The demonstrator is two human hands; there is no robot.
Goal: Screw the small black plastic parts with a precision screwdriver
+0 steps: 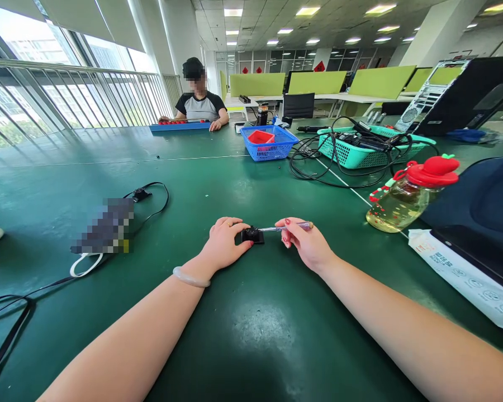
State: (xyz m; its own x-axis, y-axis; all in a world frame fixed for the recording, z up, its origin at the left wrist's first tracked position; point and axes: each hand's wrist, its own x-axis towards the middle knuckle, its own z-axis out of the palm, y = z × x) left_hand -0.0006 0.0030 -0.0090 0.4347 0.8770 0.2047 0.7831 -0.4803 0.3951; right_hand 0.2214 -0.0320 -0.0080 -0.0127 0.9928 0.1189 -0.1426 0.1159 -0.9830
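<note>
On the green desk (243, 184) we keep a small black device (252, 235) low between our hands. Our left hand (224, 240) pinches it from its left side, thumb and fingers closed on it; our right hand (304, 240) grasps a slim screwdriver (289, 227), its tip at the device's right side. If our left grip loosens or we push too hard sideways, the device could skid or the tip slip towards our left fingers. Beyond the device sits a blue basket (272, 149).

Translucent pale bangle (190, 278), gold-toned ring (229, 223), red-painted nails (287, 221), bare forearms.
</note>
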